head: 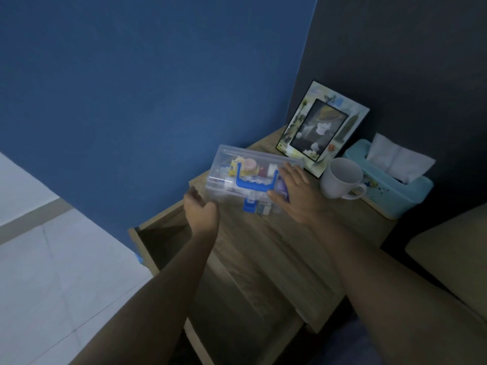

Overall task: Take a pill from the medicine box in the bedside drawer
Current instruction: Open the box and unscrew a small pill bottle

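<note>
Resting on top of the bedside table (263, 248), at its far left edge, is the medicine box (253, 177): clear plastic, blue handle (254, 184) folded flat on the lid, blue latch (249, 206) facing the person, assorted packets showing through the walls. Lid is appearing shut; no pill is yet out.

Right hand (292, 196): lying flat and spread against the right end of the box, fingers over the lid corner and thumb along the near side, apparently steadying it so that it is not sliding on the wood.

Left hand (201, 208): hovering just beside the box's left near corner, fingers loosely curled, holding nothing; whether it is touching the box cannot be told.

Drawer (168, 238): standing pulled out below the left hand, interior dark (contents not readable).

Also standing on the tabletop, right of the box: picture frame (322, 127) leaning on the wall, white mug (341, 179), blue tissue box (387, 191). The mug is sitting close to the right hand, so clearance is looking tight for opening the lid.
</note>
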